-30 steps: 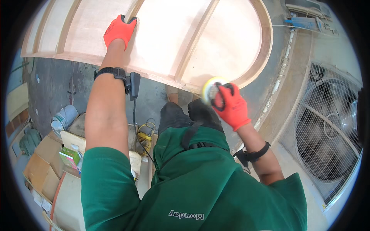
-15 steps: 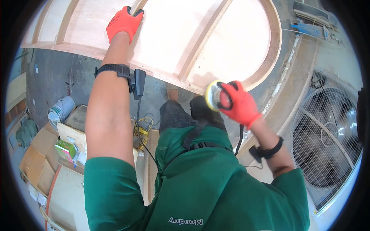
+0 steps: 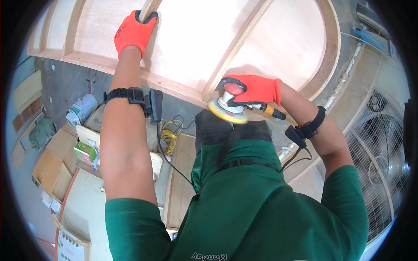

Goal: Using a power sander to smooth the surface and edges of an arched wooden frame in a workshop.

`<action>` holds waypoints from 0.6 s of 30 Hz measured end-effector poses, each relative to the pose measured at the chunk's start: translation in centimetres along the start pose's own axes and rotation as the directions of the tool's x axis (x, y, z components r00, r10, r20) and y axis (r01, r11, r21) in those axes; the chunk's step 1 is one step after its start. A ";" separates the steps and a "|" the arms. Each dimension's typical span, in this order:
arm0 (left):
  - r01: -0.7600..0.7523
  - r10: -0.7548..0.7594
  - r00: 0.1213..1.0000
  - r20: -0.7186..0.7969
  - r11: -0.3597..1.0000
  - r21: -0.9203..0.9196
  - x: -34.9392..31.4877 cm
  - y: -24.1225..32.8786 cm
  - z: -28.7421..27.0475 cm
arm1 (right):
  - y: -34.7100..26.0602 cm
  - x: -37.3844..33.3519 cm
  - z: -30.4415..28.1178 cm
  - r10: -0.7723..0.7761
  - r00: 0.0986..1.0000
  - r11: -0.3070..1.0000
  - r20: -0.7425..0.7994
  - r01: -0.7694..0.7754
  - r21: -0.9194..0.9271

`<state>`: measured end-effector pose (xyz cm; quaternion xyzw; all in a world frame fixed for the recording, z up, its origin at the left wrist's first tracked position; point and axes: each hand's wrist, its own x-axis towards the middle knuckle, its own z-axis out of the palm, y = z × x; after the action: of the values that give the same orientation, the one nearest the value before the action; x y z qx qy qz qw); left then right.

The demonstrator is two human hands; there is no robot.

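Note:
A pale wooden panel (image 3: 278, 50) with a rounded right end, a raised rim and several cross ribs spans the top of the view. My left hand (image 3: 133, 35), in a red glove with dark fingertips, is wrapped round one wooden rib (image 3: 150, 8). The red-gloved right hand (image 3: 261, 89) grips a round orbital sander (image 3: 226, 104) with a red top and a yellow-edged pad. The sander is tilted at the panel's near rim, by the foot of another rib; whether its pad touches the wood, I cannot tell. A hose fitting (image 3: 272, 112) trails from it under my right wrist.
A large caged fan (image 3: 374, 152) stands at the right. Left of my legs are a coiled yellow cord (image 3: 169, 138), a bucket (image 3: 82, 108), a green box (image 3: 85, 151) and an open cardboard box (image 3: 54, 163). Blue tools (image 3: 374, 40) lie at the far right.
My right hand has swung left and turned over, bringing the sander along the near rim to the rib. My left hand keeps its hold on the rib. The whole view has shifted slightly.

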<state>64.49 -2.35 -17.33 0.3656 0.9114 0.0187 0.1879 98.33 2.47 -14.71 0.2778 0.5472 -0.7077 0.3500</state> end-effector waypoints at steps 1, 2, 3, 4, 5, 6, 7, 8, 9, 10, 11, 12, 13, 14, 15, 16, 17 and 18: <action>0.001 -0.001 1.000 -0.009 1.000 0.000 -0.1 0.1 0.0 | 1.1 0.6 -0.2 -0.212 0.976 0.961 -0.053 0.198 -0.193; 0.001 -0.001 1.000 -0.019 1.000 -0.001 -0.1 0.2 0.0 | 2.1 1.1 -0.4 -0.421 0.905 0.847 -0.066 0.366 -0.385; 0.008 -0.008 1.000 -0.020 1.000 0.003 0.0 0.0 0.2 | 2.5 1.1 -0.5 -0.424 0.904 0.845 -0.058 0.372 -0.383; 0.000 0.000 1.000 -0.028 1.000 0.006 0.1 -0.3 0.2 | 2.9 1.1 -0.5 -0.384 0.923 0.889 -0.032 0.361 -0.281; -0.010 0.010 0.999 -0.037 1.000 0.008 0.2 -0.5 0.3 | 3.4 1.1 -0.5 -0.346 0.938 0.924 -0.002 0.341 -0.176; -0.007 0.007 0.999 -0.038 1.000 0.011 0.2 -0.3 0.2 | 1.9 0.1 -1.1 -0.184 0.983 0.963 0.017 0.183 -0.199; 0.000 0.000 0.999 -0.035 1.000 -0.001 0.1 -0.1 0.2 | 2.3 0.3 -1.1 -0.186 0.982 0.962 0.020 0.187 -0.199; 0.006 -0.006 0.999 -0.033 1.000 -0.013 0.1 0.1 0.1 | 3.1 0.6 -1.0 -0.197 0.980 0.967 0.025 0.199 -0.159; 0.010 -0.010 0.999 -0.033 1.000 -0.010 0.2 -0.2 0.3 | 2.8 0.5 -0.8 -0.207 0.978 0.971 0.032 0.210 -0.119; -0.005 0.004 0.998 -0.066 1.000 -0.014 0.2 -0.4 0.5 | 2.6 0.5 -0.1 -0.242 0.970 0.967 0.005 0.242 -0.079; -0.020 0.019 0.995 -0.099 1.000 -0.017 0.3 -0.7 0.7 | 2.1 0.5 0.1 -0.245 0.969 0.966 0.009 0.245 -0.078; -0.022 0.020 0.995 -0.099 1.000 -0.014 0.3 -0.3 0.5 | 0.9 0.4 0.1 -0.153 0.988 0.984 0.027 0.155 -0.091; 0.004 -0.004 0.999 -0.049 1.000 -0.005 0.2 0.0 0.3 | 0.4 0.3 0.0 -0.059 0.997 0.992 0.043 0.064 -0.105; 0.028 -0.028 1.000 0.000 1.000 0.004 0.1 0.3 0.1 | 1.8 0.5 -0.2 -0.155 0.988 0.982 0.013 0.156 -0.107; 0.027 -0.027 1.000 -0.001 1.000 0.008 0.1 0.3 0.1 | 2.4 0.5 -0.6 -0.158 0.987 0.982 0.013 0.159 -0.105; 0.024 -0.024 1.000 -0.018 1.000 0.012 0.1 0.3 0.1 | 3.0 0.5 -1.1 -0.174 0.983 0.970 0.055 0.180 -0.161; 0.021 -0.021 0.999 -0.036 1.000 0.016 0.1 0.3 0.1 | 3.6 0.6 -1.4 -0.186 0.978 0.955 0.097 0.203 -0.216; 0.024 -0.023 0.999 -0.036 1.000 0.018 0.1 0.2 0.1 | 3.5 0.5 -1.2 -0.206 0.974 0.956 0.098 0.222 -0.193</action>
<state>64.64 -2.15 -17.43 0.3562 0.9189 0.0148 0.1686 100.85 3.00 -17.46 0.1524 0.6294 -0.6922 0.3185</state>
